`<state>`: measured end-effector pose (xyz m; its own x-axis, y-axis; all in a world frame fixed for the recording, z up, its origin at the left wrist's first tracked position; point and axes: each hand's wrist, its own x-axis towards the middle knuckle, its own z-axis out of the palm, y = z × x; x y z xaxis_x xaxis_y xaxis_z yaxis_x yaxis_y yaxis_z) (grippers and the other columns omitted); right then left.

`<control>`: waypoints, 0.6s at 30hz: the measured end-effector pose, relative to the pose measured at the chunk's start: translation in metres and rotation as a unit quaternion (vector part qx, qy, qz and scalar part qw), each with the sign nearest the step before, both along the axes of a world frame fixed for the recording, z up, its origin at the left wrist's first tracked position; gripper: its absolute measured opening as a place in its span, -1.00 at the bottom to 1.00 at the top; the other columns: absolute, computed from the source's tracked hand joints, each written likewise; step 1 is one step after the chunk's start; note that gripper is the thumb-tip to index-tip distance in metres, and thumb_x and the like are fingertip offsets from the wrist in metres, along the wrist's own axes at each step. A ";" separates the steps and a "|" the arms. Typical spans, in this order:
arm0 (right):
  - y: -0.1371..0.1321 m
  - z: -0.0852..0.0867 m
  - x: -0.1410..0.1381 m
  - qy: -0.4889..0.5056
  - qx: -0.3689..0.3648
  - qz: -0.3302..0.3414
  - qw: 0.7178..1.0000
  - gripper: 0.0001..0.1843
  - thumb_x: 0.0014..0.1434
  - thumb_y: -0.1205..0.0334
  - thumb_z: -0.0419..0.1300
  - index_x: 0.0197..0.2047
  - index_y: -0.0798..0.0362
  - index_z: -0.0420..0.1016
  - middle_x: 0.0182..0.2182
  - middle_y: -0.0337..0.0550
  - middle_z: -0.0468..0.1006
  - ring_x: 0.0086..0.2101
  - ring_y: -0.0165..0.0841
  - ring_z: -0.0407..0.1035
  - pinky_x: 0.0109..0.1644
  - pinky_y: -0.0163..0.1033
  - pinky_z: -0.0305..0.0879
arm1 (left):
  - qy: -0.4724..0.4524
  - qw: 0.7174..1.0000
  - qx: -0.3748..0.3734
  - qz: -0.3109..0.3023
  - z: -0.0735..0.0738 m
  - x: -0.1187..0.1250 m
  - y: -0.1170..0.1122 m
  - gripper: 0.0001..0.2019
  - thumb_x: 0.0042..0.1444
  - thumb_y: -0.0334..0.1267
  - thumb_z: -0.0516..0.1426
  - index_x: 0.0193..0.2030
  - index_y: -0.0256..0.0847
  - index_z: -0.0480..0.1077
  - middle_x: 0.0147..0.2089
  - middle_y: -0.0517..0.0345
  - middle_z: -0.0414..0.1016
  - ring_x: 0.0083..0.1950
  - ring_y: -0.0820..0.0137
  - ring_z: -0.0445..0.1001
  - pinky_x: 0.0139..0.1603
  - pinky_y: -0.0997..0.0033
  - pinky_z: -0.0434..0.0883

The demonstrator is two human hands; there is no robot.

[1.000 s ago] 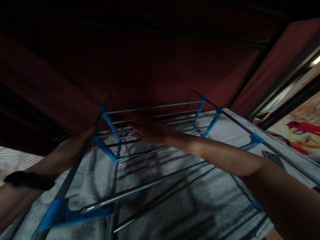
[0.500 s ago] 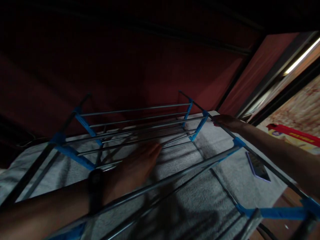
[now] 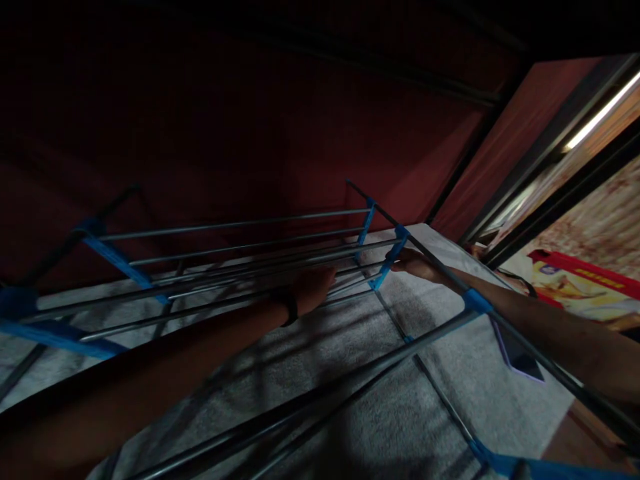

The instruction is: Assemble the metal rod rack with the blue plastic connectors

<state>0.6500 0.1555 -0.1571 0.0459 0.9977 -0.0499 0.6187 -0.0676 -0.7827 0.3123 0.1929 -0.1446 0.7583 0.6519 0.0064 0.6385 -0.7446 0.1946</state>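
A rack of grey metal rods (image 3: 345, 380) joined by blue plastic connectors (image 3: 393, 257) lies tipped on a grey-white cloth surface. My left hand (image 3: 314, 287), a dark band on its wrist, reaches in between the rods; its fingers close around one of the thin shelf rods (image 3: 240, 301). At the rack's far right end, my right hand (image 3: 413, 262) reaches beneath a side pole (image 3: 435, 260), its fingers curled at the blue connector where the shelf rods end. Shadow hides some fingertips of both hands.
On the cloth (image 3: 505, 393) at right lies a phone (image 3: 520, 360) with a purple edge. Beyond it is a red and yellow box (image 3: 585, 283). A dark red wall (image 3: 250, 147) stands close behind the rack, with a dark-framed opening at right.
My left hand has moved right and forward along the rods. My right hand has shifted left, from the side pole to the blue connector. The rack appears farther left in view.
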 end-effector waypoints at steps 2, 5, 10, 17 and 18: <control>0.003 -0.005 -0.002 0.007 0.008 0.008 1.000 -0.71 -0.02 -0.02 0.33 -0.25 -0.05 0.56 -0.22 -0.05 0.64 -0.10 0.01 0.53 0.10 0.13 0.47 | -0.015 1.000 0.005 0.000 0.001 -0.003 -0.001 -0.70 0.45 -0.24 -0.05 0.07 -0.25 0.47 0.01 -0.10 0.63 0.02 0.16 0.60 0.04 0.22 0.47; 0.005 -0.008 -0.006 0.007 0.014 0.010 1.000 -0.74 0.01 -0.04 0.32 -0.39 -0.04 0.48 -0.37 -0.11 0.57 -0.22 -0.08 0.51 -0.01 0.06 0.49 | -0.035 0.999 0.008 0.009 0.005 -0.009 -0.003 -0.69 0.46 -0.23 -0.06 0.12 -0.23 0.45 0.08 -0.08 0.61 0.08 0.18 0.59 0.09 0.22 0.46; 0.002 -0.001 -0.012 0.021 0.007 0.019 1.000 -0.76 0.03 0.00 0.35 -0.38 -0.03 0.50 -0.36 -0.09 0.58 -0.23 -0.11 0.49 -0.06 0.00 0.49 | -0.036 0.999 0.004 0.016 0.011 -0.009 -0.003 -0.65 0.47 -0.23 -0.08 0.15 -0.22 0.46 0.15 -0.06 0.59 0.14 0.18 0.57 0.17 0.21 0.44; 0.002 0.000 -0.022 0.095 -0.014 -0.029 0.995 -0.74 -0.01 0.07 0.41 -0.39 -0.01 0.45 -0.35 -0.07 0.59 -0.16 -0.07 0.52 0.06 0.11 0.51 | -0.020 1.000 -0.003 0.003 0.009 -0.009 0.003 -0.62 0.46 -0.20 -0.09 0.16 -0.24 0.46 0.10 -0.09 0.62 0.09 0.16 0.59 0.11 0.21 0.43; 0.003 0.001 -0.023 0.097 -0.018 -0.035 0.994 -0.74 -0.02 0.09 0.42 -0.40 0.01 0.44 -0.36 -0.07 0.58 -0.17 -0.08 0.52 0.06 0.11 0.51 | -0.021 1.000 -0.003 0.002 0.008 -0.009 0.004 -0.62 0.46 -0.19 -0.09 0.17 -0.23 0.46 0.09 -0.08 0.62 0.09 0.16 0.59 0.10 0.21 0.43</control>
<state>0.6271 0.1582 -0.1565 0.1020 0.9896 -0.1010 0.4492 -0.1364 -0.8830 0.3033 0.1966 -0.1363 0.7554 0.6544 0.0336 0.6321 -0.7412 0.2260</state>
